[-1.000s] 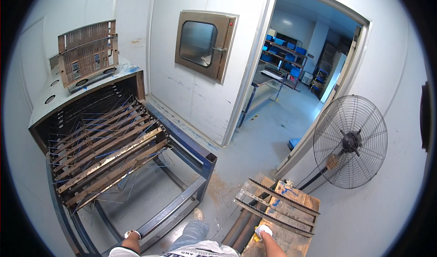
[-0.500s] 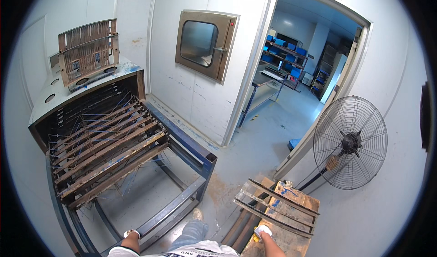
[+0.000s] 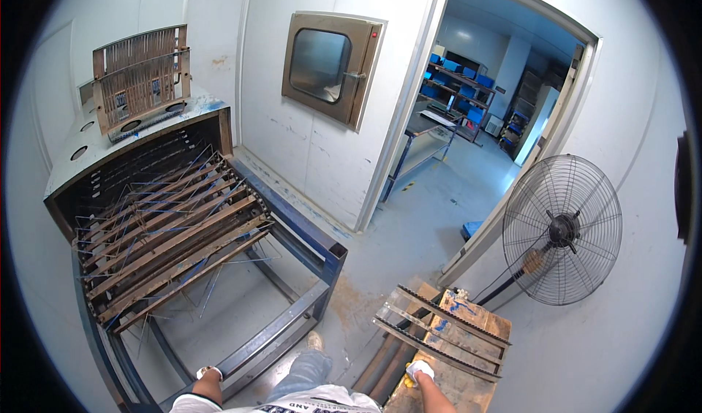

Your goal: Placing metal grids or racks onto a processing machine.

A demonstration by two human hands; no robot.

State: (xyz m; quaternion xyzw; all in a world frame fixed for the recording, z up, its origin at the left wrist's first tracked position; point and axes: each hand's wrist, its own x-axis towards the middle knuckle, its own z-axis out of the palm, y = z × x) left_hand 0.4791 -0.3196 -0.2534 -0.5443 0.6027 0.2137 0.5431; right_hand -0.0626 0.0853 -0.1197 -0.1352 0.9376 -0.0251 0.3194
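My left hand (image 3: 209, 373), in a pale glove, is at the near rail (image 3: 281, 321) of a blue-grey metal frame; its fingers are too small to make out. My right hand (image 3: 419, 371), in a white glove with yellow fingers, is beside a stained wooden board (image 3: 461, 392). Just beyond it, a dark metal rack with toothed bars (image 3: 439, 349) lies across the board. I cannot tell whether the right fingers grip anything. Inside the frame at left, rusty slats (image 3: 172, 259) carry thin bent wires and run into a dark-mouthed machine housing (image 3: 208, 117).
A slotted metal panel (image 3: 139, 84) stands on the housing. At right is a large black floor fan (image 3: 563, 230). A windowed metal hatch (image 3: 319, 67) is set in the wall, beside an open doorway to a room with shelves of blue bins (image 3: 468, 91). Dark pipes (image 3: 387, 365) lie by the board.
The nearest slats have shifted and tipped, with their wires hanging lower in front. The view has moved slightly; both hands stay nearly in place.
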